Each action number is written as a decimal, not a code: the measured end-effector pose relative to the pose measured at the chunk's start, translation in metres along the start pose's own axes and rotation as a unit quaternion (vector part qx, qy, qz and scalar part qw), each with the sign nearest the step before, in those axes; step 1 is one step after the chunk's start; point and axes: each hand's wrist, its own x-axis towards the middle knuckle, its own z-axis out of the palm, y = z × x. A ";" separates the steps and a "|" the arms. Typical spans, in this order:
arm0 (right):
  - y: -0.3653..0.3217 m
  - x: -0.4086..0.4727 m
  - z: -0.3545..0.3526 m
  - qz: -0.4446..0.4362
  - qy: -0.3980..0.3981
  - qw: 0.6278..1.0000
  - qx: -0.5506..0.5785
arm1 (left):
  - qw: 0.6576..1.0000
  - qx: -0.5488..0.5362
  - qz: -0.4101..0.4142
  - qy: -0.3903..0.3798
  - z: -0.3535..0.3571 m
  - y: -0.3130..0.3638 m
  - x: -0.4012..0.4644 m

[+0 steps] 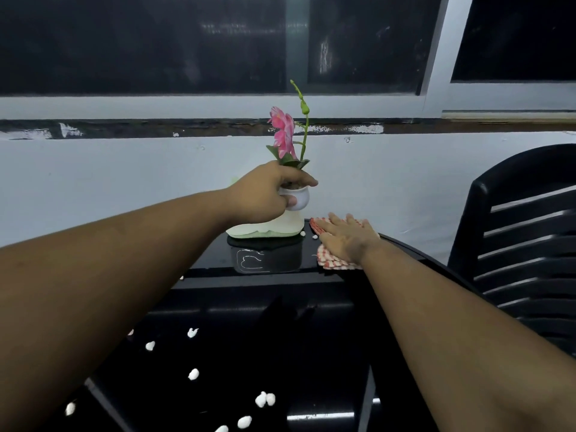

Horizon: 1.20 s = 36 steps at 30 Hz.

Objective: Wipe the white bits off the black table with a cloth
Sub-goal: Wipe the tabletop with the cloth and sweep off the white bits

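Note:
On the black table (280, 353) several white bits (193, 374) lie scattered across the near left part, and two small ones (314, 236) sit at the far edge beside the cloth. My right hand (344, 240) lies flat, fingers spread, pressing a red-and-white checked cloth (332, 262) onto the far right of the table. My left hand (265, 196) grips the rim of a small white pot with a pink flower (300, 199), held just above a pale, shoe-shaped base (268, 229) that stands at the table's far edge.
A black slatted plastic chair (526, 244) stands close at the right of the table. A pale wall with dark windows is right behind the far edge. The table's top is glossy and reflects the base.

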 end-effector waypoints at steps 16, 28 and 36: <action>-0.010 -0.059 0.009 -0.197 -0.011 0.980 -0.025 | 1.000 -0.015 -0.014 0.000 0.006 0.018 -0.006; -0.026 -0.170 0.013 -0.311 -0.017 0.950 -0.008 | 0.999 -0.026 -0.021 0.005 0.003 0.026 -0.002; 0.001 -0.125 0.008 -0.147 -0.002 0.989 0.002 | 0.999 -0.027 -0.017 0.004 0.002 0.017 0.001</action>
